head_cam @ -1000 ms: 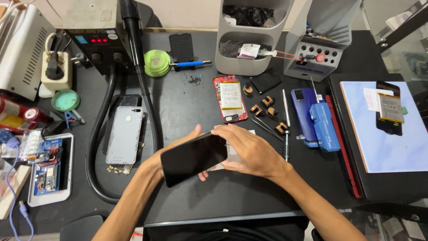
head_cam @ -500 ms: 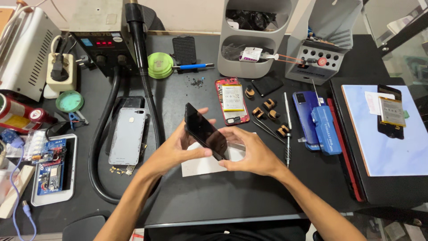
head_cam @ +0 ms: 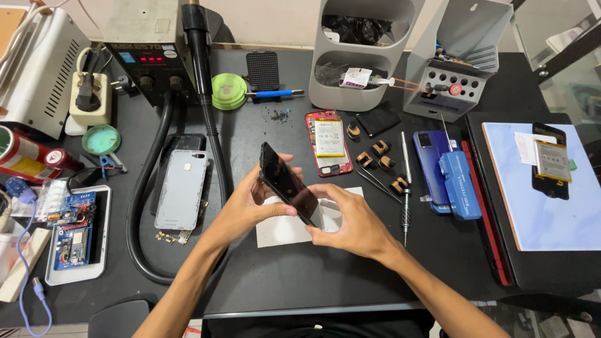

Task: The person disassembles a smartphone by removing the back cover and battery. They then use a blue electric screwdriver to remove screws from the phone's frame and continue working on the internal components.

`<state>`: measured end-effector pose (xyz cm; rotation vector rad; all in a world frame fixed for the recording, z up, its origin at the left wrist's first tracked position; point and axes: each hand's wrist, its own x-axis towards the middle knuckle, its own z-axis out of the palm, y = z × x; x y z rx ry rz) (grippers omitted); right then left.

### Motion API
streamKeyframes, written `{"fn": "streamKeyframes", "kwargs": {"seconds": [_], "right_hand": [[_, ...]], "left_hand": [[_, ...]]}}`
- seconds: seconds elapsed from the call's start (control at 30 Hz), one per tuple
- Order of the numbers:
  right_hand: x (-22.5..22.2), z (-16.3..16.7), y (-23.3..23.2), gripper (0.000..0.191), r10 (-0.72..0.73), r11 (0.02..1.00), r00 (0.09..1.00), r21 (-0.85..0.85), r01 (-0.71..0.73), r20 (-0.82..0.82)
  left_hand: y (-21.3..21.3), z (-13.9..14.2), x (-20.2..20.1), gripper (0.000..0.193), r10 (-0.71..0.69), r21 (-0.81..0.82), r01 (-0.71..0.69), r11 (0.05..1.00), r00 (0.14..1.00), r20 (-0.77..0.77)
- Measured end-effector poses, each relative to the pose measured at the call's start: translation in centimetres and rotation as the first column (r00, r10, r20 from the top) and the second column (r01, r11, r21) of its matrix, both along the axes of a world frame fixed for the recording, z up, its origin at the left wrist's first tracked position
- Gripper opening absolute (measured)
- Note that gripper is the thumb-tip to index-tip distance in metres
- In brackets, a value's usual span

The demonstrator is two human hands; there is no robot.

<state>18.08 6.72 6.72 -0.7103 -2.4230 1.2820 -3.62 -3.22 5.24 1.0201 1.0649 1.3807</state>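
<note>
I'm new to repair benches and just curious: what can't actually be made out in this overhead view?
- Black phone, head view: tilted on edge, so its far side is hidden.
- White sheet: partly covered by the left hand and right hand.
- Small loose parts near the brush: too small to tell.
- Grey bin: dark contents shadowed, top cut off by the frame.

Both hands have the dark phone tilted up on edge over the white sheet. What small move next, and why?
Probably lay the dark phone flat on the white sheet: left hand and right hand pinch only its edges, tilted, directly above it.
</note>
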Motion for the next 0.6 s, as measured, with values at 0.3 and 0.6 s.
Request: {"fn": "streamKeyframes", "kwargs": {"seconds": [0.3,0.6], "right_hand": [[0.3,0.9,0.1,0.064,0.056,0.985,0.998,-0.164,-0.06,-0.028],[0.5,1.6,0.3,0.059,0.043,0.976,0.999,-0.214,-0.048,-0.026]], "left_hand": [[0.1,-0.9,-1.0,0.084,0.036,-0.015,-0.036,0.999,0.999,-0.038],[-0.1,-2.1,-2.7,0.084,0.015,-0.014,-0.016,1.0,0.996,-0.094]]}}
